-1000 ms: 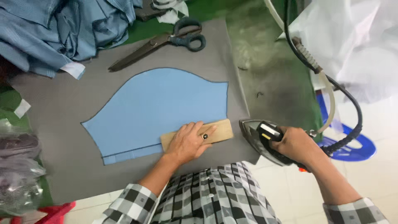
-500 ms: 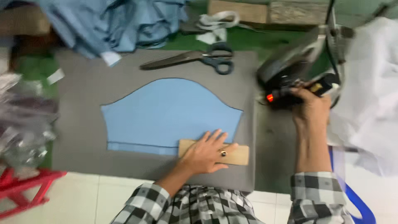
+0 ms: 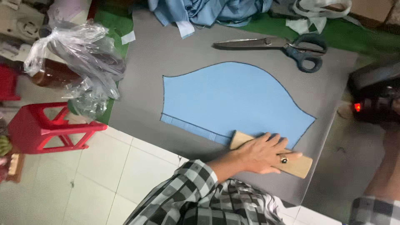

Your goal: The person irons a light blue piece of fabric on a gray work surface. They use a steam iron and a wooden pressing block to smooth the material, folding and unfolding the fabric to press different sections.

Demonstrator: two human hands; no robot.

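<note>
At the near edge of the grey pressing mat [image 3: 175,83], your left hand [image 3: 260,153] lies flat, fingers spread, palm down on the wooden block [image 3: 301,166], pinning it over the folded hem of the blue fabric piece [image 3: 233,98]. Block's long axis runs along the hem, slanting down toward your right. Fabric spreads away from the hand, up and to your left, curved edge on the far side, lying flat on the mat.

Your right hand is barely in view at the right edge: only a blurred forearm and a checked cuff [image 3: 373,208] show, so can't tell whether it is closed on anything. It sits by the dark iron [image 3: 377,100], which is off the fabric to your right, red lamp lit. Left hand is clearly the nearer one to the hem; iron is apart from the block, bare mat between them, nothing in the way.

Further out: big scissors [image 3: 275,46] lie closed on the mat beyond the fabric, well apart from the hand. Bundle of blue cloth [image 3: 208,10] at the far edge. Crumpled clear plastic bag [image 3: 79,54] to your left off the mat, red plastic stool [image 3: 50,129] below it on the white tile floor [image 3: 104,179].
</note>
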